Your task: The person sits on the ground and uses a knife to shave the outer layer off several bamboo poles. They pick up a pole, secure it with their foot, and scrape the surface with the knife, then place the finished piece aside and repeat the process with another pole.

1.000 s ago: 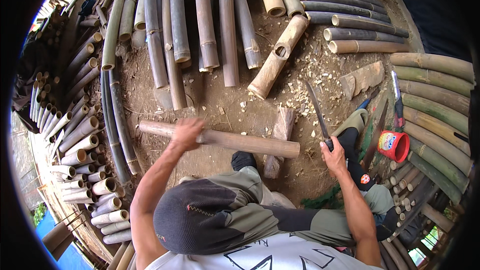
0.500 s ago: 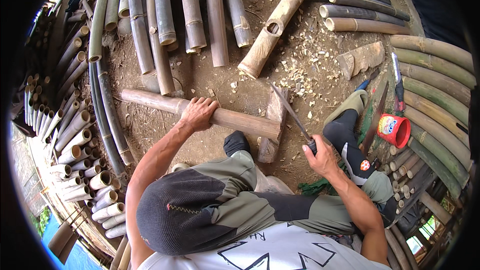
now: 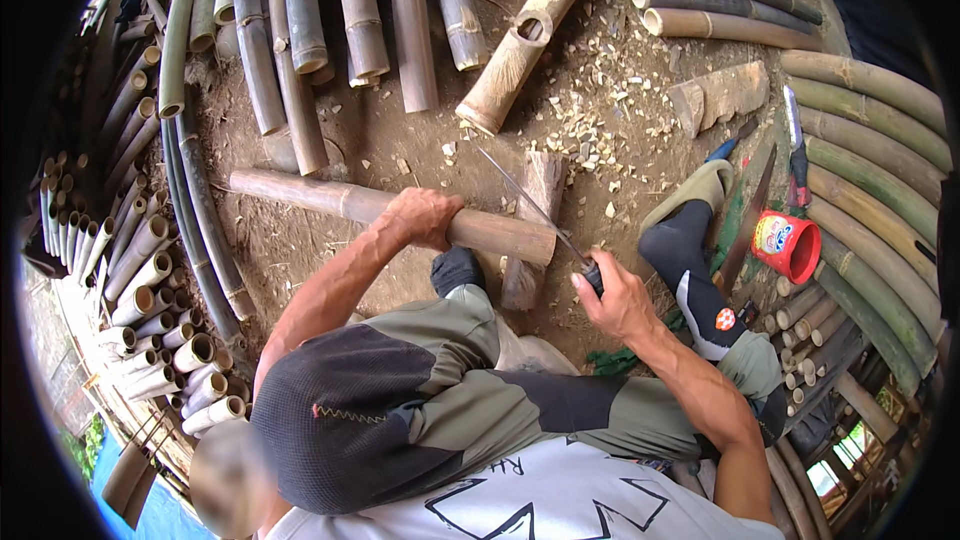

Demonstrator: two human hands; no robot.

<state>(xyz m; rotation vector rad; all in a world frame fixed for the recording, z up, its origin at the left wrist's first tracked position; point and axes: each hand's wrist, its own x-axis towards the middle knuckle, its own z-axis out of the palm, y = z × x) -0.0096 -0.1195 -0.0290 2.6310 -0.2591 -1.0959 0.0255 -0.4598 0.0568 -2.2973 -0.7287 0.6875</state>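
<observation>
My left hand (image 3: 425, 217) is closed around a brown bamboo pole (image 3: 330, 198) that lies slanting across the ground in front of me. The pole's right end rests on a short wooden block (image 3: 541, 180). In my right hand (image 3: 620, 300) is a long thin-bladed knife (image 3: 530, 199), gripped by its dark handle. Its blade points up and left, passing over the pole close to the right end; I cannot tell whether it touches. My dark-socked foot (image 3: 459, 272) is just below the pole, near my left hand.
Beyond the pole lies a notched bamboo piece (image 3: 508, 70) among scattered chips (image 3: 625, 105). Bamboo poles (image 3: 408, 30) are laid out ahead, with more stacked (image 3: 860, 125) at right. A red tub (image 3: 787, 246), a saw (image 3: 750, 225) and a wood chunk (image 3: 718, 98) sit nearer.
My left hand has slid rightward along the pole, and its fingers now curl around it. The knife and my right hand have moved left, bringing the blade across the pole's end.
</observation>
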